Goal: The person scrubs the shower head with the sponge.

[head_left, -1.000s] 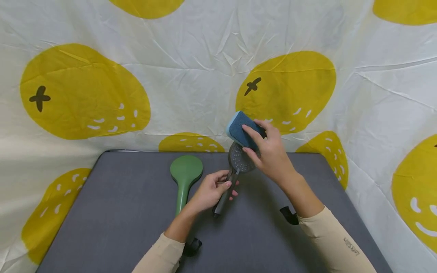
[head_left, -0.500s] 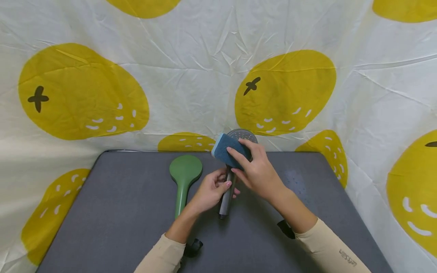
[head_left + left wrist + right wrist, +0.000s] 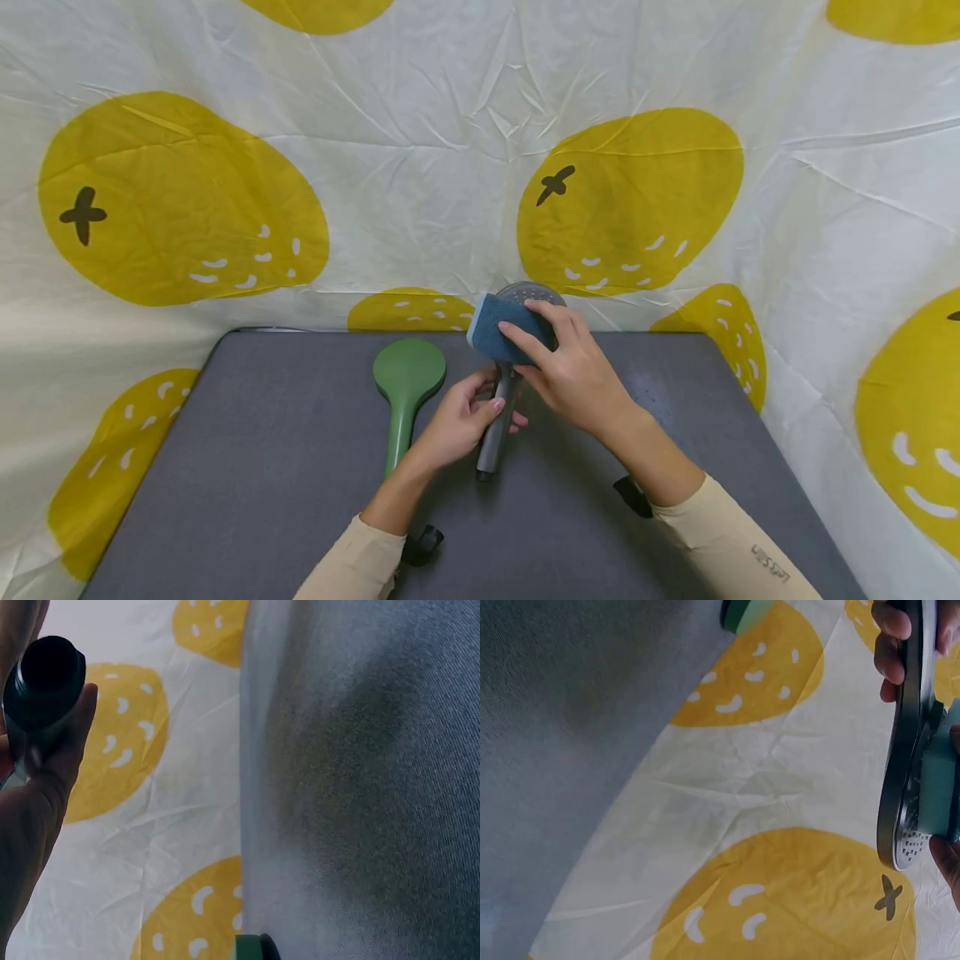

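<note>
A dark grey shower head (image 3: 531, 292) is held up above the table, its spray face towards the head camera. My left hand (image 3: 463, 419) grips its handle (image 3: 495, 442); the left wrist view shows the threaded handle end (image 3: 46, 675) close up. In my right hand (image 3: 573, 367) is a blue sponge (image 3: 506, 327), pinched between fingers and thumb. It lies against the spray face and hides much of it. From the side, the right wrist view shows the sponge (image 3: 936, 784) touching the nozzles of the shower head (image 3: 900, 802).
A green shower head (image 3: 408, 371) lies on the grey table (image 3: 285, 467), left of my left hand, its handle partly behind my forearm. Behind the table hangs a white curtain (image 3: 420, 200) with yellow fruit prints. Small wet spots (image 3: 648, 392) mark the table at the right.
The sponge has moved down and left from the top edge of the shower head onto its spray face. The shower head has turned more upright, its face swinging towards the head camera.
</note>
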`<state>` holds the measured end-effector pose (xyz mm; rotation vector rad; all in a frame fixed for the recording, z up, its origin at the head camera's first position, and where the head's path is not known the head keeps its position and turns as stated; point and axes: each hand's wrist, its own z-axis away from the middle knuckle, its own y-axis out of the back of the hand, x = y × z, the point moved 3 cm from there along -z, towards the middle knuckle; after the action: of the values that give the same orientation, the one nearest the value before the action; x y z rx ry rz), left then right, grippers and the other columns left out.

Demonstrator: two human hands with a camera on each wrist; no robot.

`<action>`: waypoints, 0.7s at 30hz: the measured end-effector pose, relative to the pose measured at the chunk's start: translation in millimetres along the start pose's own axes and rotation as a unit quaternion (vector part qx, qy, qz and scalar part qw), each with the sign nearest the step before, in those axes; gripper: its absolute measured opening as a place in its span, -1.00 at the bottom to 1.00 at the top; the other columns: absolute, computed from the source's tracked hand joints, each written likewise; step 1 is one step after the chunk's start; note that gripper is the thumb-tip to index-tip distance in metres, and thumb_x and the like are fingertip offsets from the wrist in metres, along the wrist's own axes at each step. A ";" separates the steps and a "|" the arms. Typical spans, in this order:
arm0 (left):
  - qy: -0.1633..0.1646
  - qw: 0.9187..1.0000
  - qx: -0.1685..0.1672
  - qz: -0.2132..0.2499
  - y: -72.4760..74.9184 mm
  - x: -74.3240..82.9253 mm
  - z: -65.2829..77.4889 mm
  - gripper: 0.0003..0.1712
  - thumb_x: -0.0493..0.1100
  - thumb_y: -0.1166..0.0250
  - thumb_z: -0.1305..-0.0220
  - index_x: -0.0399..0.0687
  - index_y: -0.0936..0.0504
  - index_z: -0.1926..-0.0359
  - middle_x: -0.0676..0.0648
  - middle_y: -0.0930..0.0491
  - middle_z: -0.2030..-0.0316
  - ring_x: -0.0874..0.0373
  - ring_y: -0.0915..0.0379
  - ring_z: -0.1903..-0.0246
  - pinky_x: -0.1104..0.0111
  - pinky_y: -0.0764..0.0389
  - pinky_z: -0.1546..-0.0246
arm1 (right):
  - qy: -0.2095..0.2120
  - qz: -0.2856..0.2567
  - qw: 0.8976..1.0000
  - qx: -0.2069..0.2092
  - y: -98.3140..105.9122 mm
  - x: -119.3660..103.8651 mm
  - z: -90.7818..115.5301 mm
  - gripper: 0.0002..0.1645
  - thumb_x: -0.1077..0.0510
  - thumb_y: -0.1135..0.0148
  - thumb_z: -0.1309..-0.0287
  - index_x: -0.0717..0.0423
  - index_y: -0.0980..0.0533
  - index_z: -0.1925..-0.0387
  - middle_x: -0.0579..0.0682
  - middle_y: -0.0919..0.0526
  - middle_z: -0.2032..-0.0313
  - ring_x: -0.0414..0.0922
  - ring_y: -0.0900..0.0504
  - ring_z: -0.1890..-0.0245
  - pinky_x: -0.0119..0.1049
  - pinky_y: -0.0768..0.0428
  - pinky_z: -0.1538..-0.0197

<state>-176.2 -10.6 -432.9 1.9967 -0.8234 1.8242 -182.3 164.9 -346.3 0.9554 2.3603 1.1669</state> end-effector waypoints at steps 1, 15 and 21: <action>-0.004 1.000 -0.001 0.003 0.1 0.7 0.0 -0.49 -0.35 0.02 -0.61 -0.44 -0.18 -0.46 -0.57 -0.42 -0.20 -0.52 -0.61 0.03 0.04 -0.76 0.01 | -0.002 0.004 1.000 0.000 1.6 1.4 -1.4 -0.18 0.17 -0.61 -0.05 -0.03 -0.49 -0.37 0.38 -0.37 -0.35 0.33 -0.43 -0.23 0.20 -0.57 -0.27; -0.005 0.999 0.032 -0.041 2.9 2.8 -1.2 -0.55 -0.40 -0.05 -0.55 -0.49 -0.33 -0.36 -0.59 -0.54 -0.13 -0.45 -0.63 0.00 0.29 -0.72 -0.05 | -0.045 0.020 0.998 0.032 26.5 42.1 -18.5 -0.23 0.20 -0.56 -0.11 0.10 -0.49 -0.36 0.45 -0.36 -0.33 0.38 -0.38 -0.27 0.30 -0.36 -0.34; -0.005 0.997 0.050 -0.052 2.8 -0.5 -1.6 -0.56 -0.41 -0.07 -0.53 -0.49 -0.37 -0.35 -0.57 -0.56 -0.12 -0.35 -0.68 0.05 0.30 -0.73 -0.01 | -0.038 0.015 0.999 0.029 25.0 43.8 -17.7 -0.24 0.17 -0.58 -0.09 0.13 -0.51 -0.33 0.47 -0.40 -0.30 0.38 -0.40 -0.28 0.33 -0.38 -0.32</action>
<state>-179.2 -11.8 -433.6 2.0696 -0.6287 1.8308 -213.1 196.3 -315.9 1.0382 2.3390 1.0595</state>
